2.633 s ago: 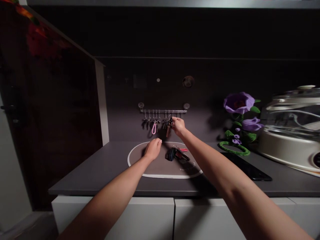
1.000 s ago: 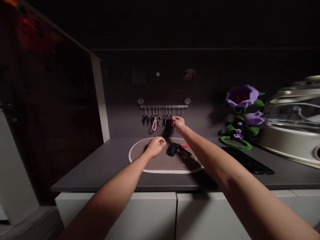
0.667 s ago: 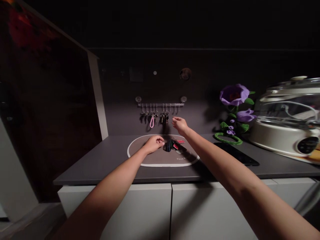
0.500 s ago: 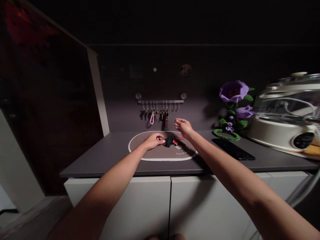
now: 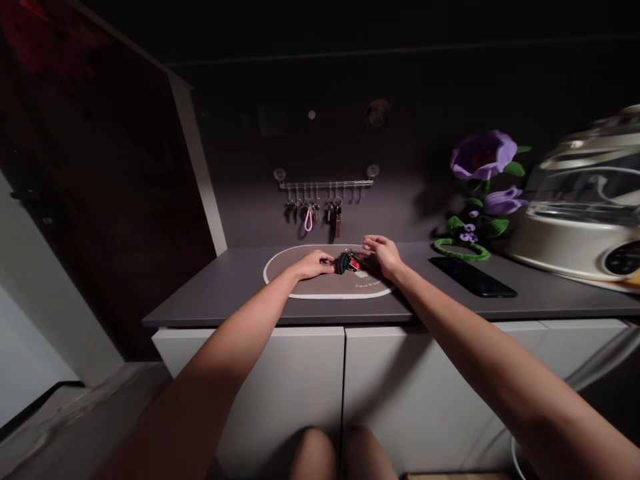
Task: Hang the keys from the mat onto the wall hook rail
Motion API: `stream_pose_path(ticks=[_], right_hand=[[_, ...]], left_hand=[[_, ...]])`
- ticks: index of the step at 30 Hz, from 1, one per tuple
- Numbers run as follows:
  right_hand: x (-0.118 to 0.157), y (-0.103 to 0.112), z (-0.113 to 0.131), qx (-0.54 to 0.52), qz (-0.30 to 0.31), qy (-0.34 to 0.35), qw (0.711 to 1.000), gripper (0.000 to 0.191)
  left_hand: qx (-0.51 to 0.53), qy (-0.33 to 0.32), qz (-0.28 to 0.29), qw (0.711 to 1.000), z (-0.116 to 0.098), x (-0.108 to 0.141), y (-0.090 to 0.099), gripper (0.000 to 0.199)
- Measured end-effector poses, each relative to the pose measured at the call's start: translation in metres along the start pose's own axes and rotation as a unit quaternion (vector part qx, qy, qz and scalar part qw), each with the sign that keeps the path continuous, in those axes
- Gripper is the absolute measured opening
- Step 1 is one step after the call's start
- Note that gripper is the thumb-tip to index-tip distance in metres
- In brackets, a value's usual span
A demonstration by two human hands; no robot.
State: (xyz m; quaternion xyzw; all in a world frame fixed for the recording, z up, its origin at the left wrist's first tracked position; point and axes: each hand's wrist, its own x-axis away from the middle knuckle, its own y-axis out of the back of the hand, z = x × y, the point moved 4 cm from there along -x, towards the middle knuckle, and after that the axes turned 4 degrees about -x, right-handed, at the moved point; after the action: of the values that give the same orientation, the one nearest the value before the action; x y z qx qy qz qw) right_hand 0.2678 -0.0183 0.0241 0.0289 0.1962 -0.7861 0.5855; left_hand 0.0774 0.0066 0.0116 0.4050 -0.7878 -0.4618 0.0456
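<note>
My left hand (image 5: 316,265) has its thumb and fingers closed at the near left end of a bunch of keys (image 5: 353,264). A dark, rounded braided-looking piece (image 5: 342,263) and a small red tag hang with the bunch. My right hand (image 5: 384,254) is at the right side of the keys, fingers bent and a gap showing between fingertips and thumb. Both hands are over an oval brown mat with a white rim (image 5: 330,296). Whether the right fingertips touch the keys is hard to see.
Behind the mat, a clear hook rail (image 5: 327,185) on the wall carries several keys, a pink loop (image 5: 309,219) and a brown tag. To the right are a black phone (image 5: 473,276), purple flowers with a green ring base (image 5: 463,250) and a cream appliance (image 5: 565,240).
My right hand has come down and in beside the keys from above them. My left hand stays at the keys. The view has tilted down slightly.
</note>
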Motion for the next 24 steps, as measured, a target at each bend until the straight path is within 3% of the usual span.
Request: stream_pose_path(ticks=[8, 15, 24], right_hand=[[0.001, 0.001, -0.001, 0.029, -0.008, -0.02, 0.999, 0.005], [-0.001, 0.002, -0.004, 0.023, -0.015, -0.029, 0.999, 0.004], [-0.001, 0.001, -0.005, 0.019, -0.012, -0.028, 0.999, 0.003]], left_hand=[[0.052, 0.052, 0.016, 0.997, 0.008, 0.0, 0.003, 0.036], [0.06, 0.107, -0.017, 0.992, 0.02, 0.0, 0.009, 0.036], [0.013, 0.095, -0.061, 0.994, 0.022, 0.001, 0.007, 0.022]])
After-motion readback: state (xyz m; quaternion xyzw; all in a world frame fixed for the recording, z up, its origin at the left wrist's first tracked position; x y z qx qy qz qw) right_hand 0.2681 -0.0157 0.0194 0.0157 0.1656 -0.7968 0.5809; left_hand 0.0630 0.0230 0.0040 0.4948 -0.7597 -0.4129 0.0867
